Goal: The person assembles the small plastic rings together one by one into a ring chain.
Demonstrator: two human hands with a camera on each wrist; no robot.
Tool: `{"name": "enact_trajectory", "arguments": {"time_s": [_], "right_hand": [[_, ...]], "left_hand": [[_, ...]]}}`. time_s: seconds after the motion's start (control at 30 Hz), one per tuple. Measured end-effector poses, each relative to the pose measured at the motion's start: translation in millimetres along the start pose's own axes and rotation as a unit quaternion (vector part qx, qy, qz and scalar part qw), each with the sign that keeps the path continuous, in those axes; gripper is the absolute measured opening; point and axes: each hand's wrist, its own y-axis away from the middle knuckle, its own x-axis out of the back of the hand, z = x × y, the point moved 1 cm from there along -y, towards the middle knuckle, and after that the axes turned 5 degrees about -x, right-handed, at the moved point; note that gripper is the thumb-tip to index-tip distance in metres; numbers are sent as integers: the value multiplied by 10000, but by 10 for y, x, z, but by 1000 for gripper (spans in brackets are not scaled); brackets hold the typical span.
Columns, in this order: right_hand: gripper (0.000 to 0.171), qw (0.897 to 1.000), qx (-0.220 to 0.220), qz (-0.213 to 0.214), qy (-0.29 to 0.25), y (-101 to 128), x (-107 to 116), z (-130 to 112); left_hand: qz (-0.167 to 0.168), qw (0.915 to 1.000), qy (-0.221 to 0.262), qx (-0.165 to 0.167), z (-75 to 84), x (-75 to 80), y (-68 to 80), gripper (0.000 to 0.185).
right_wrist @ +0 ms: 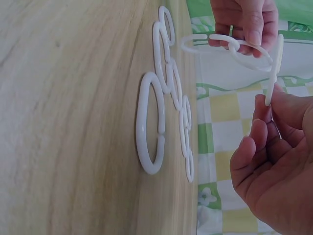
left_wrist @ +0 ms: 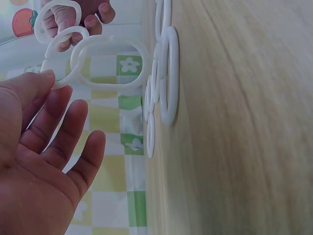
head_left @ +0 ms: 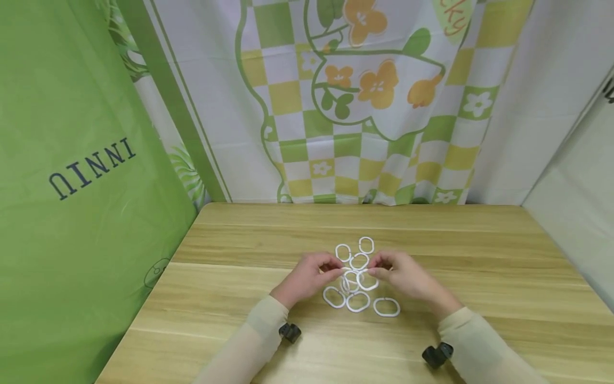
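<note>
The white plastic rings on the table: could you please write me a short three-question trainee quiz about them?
1. True or false: both hands lift linked rings above the table.
2. Which hand pinches the ring held edge-on in the right wrist view? A) left hand B) right hand
3. Fill in: the loose rings lie flat on the ____ tabletop.

Key: 1 true; 2 B; 3 wooden.

Bright even light, soft shadows, wide-angle bend
</note>
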Motion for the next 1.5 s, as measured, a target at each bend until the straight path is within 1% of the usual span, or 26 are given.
{"name": "enact_trajectory", "arguments": {"time_s": [0.23,0.53,0.7,0.87,1.13,1.33,1.43,1.5], "right_hand": [[4,9999,-4,-92,-41,-9,-55,-27],[7,9996,69,-264,-101,-25,-106,-14],[6,9991,134,-360,-186,-33,-138,-1],[5,9990,207,-366,-173,-23,-165,15],[8,9983,280,-407,-306,2,-184,-27],[6,9977,254,-539,-337,2,-205,-47],[5,9981,234,-486,-309,-2,-214,-35],[5,9987,144,-373,-326,-5,-210,-24]], "left_hand": [[-57,9998,-80,-167,9,-27,-5,9],[-162,9995,-148,-235,5,-51,-14,9],[-233,9994,-151,-219,9,-52,-5,9],[-285,9992,-164,-231,5,-55,6,8],[-258,9991,-184,-270,-2,-67,5,7],[-260,9992,-202,-235,1,-89,0,6],[-251,9992,-189,-234,10,-89,4,7],[-254,9993,-196,-198,16,-75,13,7]]}}
